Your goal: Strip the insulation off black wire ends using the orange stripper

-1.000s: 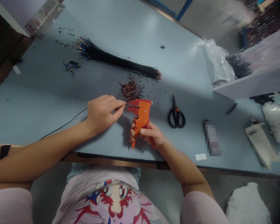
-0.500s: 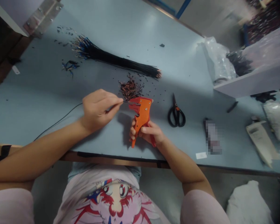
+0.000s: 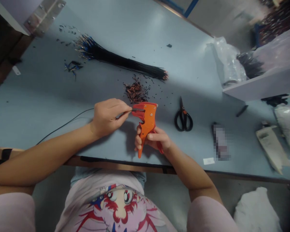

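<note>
My right hand (image 3: 154, 140) grips the handles of an orange wire stripper (image 3: 145, 122), held upright just above the blue table (image 3: 38, 96). My left hand (image 3: 108, 116) pinches a thin black wire (image 3: 62, 125) and holds its end in the stripper's jaws. The wire trails left across the table toward its front edge. Just behind the stripper lies a small heap of stripped insulation bits (image 3: 135, 91).
A long bundle of black wires (image 3: 125, 62) lies across the table's far middle. Black scissors (image 3: 183, 117) sit right of the stripper. Further right are a blurred dark object (image 3: 219, 141), a white shelf (image 3: 261, 83) with plastic bags, and a flat beige packet (image 3: 270, 148).
My left hand drew back to the left with the wire, then returned to the stripper's jaws. The stripper stayed in my right hand in about the same place.
</note>
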`<action>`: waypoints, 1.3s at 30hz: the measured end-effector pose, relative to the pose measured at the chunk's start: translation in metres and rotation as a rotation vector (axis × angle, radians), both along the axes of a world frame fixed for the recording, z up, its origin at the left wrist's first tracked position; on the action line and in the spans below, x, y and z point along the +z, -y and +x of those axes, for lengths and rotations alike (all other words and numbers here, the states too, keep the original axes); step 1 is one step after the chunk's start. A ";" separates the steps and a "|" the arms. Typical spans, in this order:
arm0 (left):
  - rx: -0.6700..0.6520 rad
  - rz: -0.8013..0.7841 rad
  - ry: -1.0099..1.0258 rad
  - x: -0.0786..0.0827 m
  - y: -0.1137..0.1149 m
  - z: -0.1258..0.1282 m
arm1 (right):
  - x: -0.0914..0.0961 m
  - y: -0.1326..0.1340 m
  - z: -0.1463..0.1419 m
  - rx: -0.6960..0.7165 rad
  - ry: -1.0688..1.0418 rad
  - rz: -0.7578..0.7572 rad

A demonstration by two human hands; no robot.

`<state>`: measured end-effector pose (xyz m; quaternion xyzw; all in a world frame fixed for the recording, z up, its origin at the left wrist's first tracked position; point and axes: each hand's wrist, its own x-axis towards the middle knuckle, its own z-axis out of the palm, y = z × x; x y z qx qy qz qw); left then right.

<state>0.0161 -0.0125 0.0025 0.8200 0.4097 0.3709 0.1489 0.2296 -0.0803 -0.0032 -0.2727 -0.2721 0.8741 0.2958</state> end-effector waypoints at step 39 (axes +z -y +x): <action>-0.023 0.125 0.034 -0.001 0.000 0.007 | 0.005 0.003 -0.009 -0.075 0.162 0.081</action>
